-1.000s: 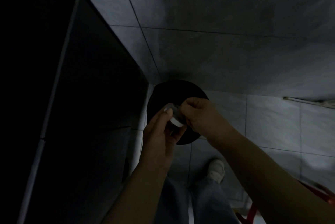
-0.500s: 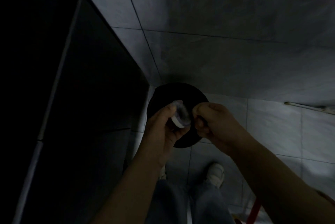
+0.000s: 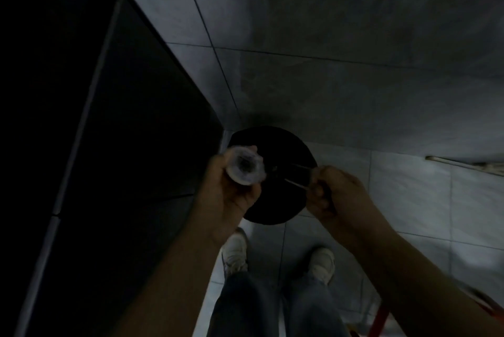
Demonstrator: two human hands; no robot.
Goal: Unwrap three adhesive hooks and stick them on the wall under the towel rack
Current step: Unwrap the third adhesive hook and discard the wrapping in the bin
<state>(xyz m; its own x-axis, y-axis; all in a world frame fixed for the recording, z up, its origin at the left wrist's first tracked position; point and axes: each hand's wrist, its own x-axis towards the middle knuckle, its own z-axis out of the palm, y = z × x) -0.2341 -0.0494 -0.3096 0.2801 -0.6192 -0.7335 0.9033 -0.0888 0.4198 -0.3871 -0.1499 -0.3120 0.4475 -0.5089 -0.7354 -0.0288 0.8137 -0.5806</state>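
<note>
Clear plastic catches what little light there is: a round adhesive hook (image 3: pixel 245 168), blurred and pale at its rim with a darker centre, sits at the fingertips of the left hand (image 3: pixel 229 195). That hand's fingers and thumb curl round the disc's edge and grip it, its flat face turned up toward the camera. To the right of that grip, well apart from it, the right hand (image 3: pixel 331 195) is curled tight, its thumb and forefinger pinching a thin transparent film (image 3: pixel 297 177) (seen only as two faint bright edges running back toward the disc). Whether the film's far end touches the hook cannot be told in the dim blur.

Directly behind and below both grips lies a black round bin (image 3: pixel 283 200) on the floor, set into the corner; the hook and the film both show against its dark opening. Left of the left hand's grip stands a dark panel (image 3: pixel 122 145), nearly black, with a pale edge strip running down it. Above both hands rises the grey tiled wall (image 3: pixel 341 64), crossed by thin grout lines. Right of the right hand, light floor tiles (image 3: pixel 409 200) spread out, and a pale stick-like object (image 3: pixel 463 165) lies along the base of the wall. Beneath the forearms, two white shoes (image 3: pixel 323 264) and dark trouser legs stand on the floor, and something red (image 3: pixel 380 321) shows at the lower right.
</note>
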